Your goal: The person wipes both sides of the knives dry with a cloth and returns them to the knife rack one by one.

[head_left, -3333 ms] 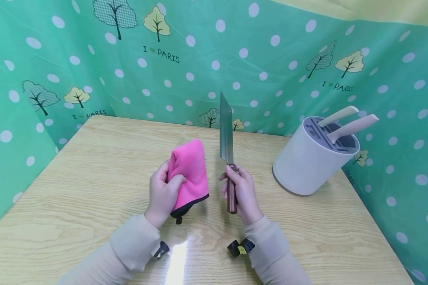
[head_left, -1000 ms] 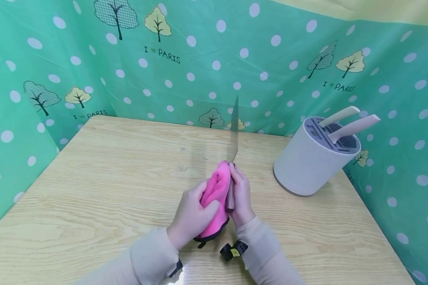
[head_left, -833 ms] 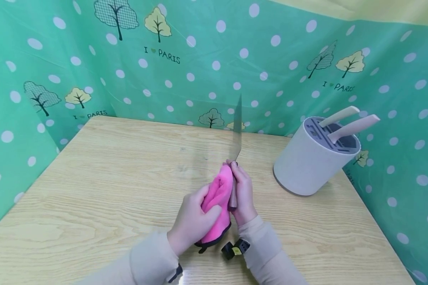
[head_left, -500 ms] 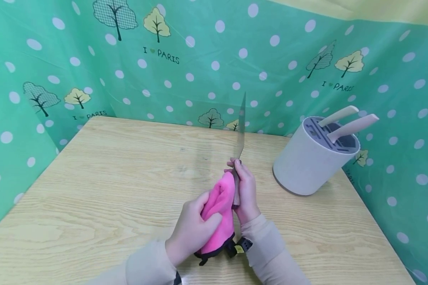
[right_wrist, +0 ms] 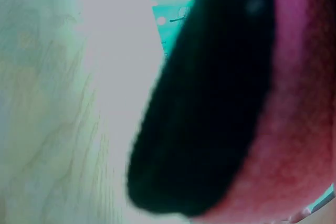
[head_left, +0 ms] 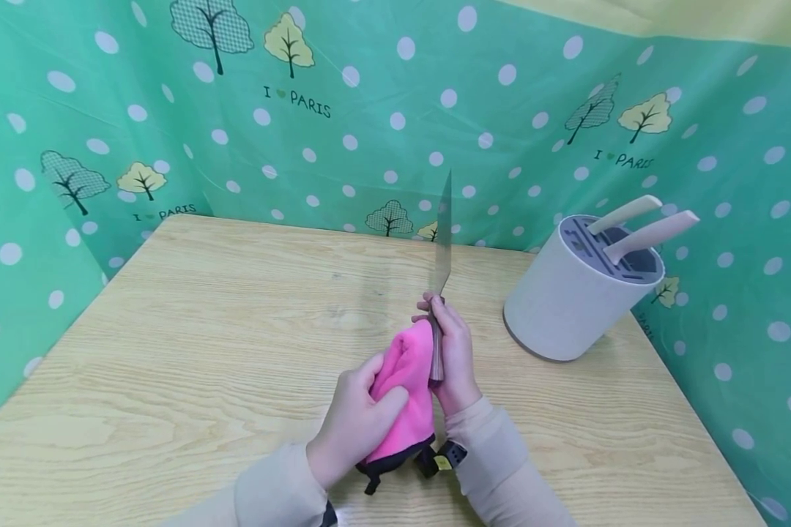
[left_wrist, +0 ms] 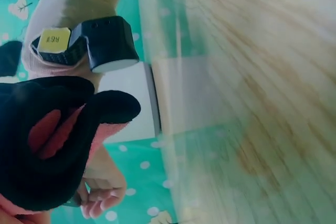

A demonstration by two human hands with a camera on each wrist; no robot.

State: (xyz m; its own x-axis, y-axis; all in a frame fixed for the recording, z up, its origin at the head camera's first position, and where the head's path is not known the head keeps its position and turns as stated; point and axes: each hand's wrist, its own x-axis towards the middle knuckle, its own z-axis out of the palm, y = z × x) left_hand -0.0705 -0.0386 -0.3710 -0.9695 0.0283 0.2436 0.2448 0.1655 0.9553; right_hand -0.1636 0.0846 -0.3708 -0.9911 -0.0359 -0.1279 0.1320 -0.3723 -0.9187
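In the head view, my left hand (head_left: 354, 421) grips a folded pink cloth (head_left: 414, 399) with black edging, thumb on top. The cloth lies against the brown handle (head_left: 436, 351) of a kitchen knife. My right hand (head_left: 458, 359) holds that handle from the right, and the broad blade (head_left: 444, 241) points up and away. In the left wrist view, the cloth's black edging (left_wrist: 113, 106) covers much of the near side, with the right hand (left_wrist: 107, 184) behind it. A blurred black band of the cloth (right_wrist: 210, 103) fills the middle of the right wrist view.
A white round knife block (head_left: 567, 300) stands at the right of the wooden table (head_left: 204, 329). Two pale-handled knives (head_left: 652, 236) stick out of its top. A green dotted curtain (head_left: 343, 161) hangs behind and beside the table.
My left hand has brought the cloth right, from apart to against the knife handle, then slightly down along it. The knife has shifted right and turned, its blade now showing narrower.
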